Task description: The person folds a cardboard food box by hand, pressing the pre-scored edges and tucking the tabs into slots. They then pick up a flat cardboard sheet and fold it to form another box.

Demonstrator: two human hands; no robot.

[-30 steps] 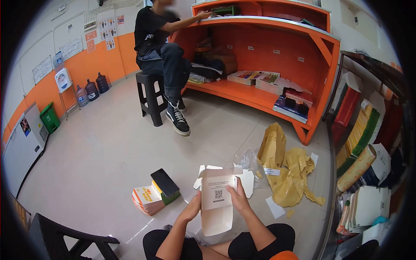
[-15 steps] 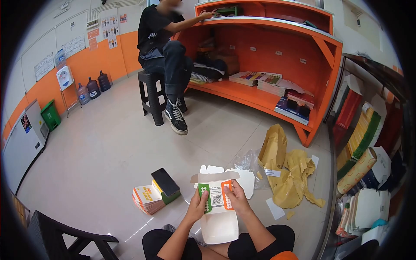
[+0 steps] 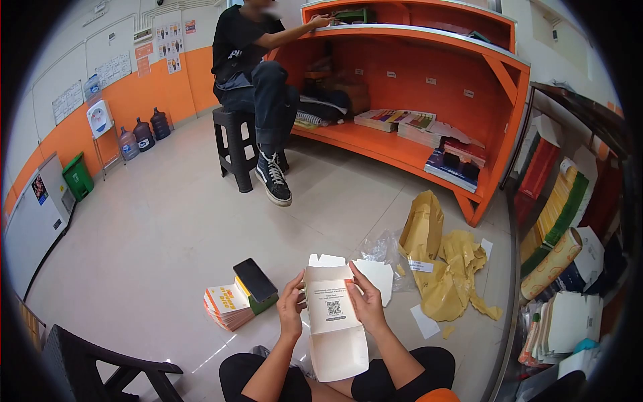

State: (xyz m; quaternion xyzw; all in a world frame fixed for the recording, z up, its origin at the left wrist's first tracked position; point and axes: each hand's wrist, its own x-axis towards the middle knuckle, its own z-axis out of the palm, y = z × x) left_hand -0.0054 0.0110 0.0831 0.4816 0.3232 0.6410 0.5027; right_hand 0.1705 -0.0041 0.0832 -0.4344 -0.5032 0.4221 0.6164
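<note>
Between my two hands is an unfolded white carton (image 3: 333, 308) with printed text and a QR code on its middle panel. My left hand (image 3: 292, 308) has its curled fingers at the carton's left edge. On the right edge, my right hand (image 3: 364, 298) grips the carton, thumb on the front, with a bit of orange showing beside it. Another flat white carton (image 3: 376, 278) lies on the floor just behind. To the left are a stack of printed cards (image 3: 229, 307) and a black phone (image 3: 255, 280) resting on a green and yellow stack.
Torn brown paper (image 3: 447, 275) and clear plastic (image 3: 385, 253) lie on the floor to the right. A person (image 3: 251, 80) sits on a black stool (image 3: 234, 151) by an orange shelf unit (image 3: 382, 151). A dark chair (image 3: 100, 365) stands at lower left.
The green and orange side flaps no longer face up over the carton's middle panel; its upper panel now shows opened out. My left hand has shifted left to the carton's edge.
</note>
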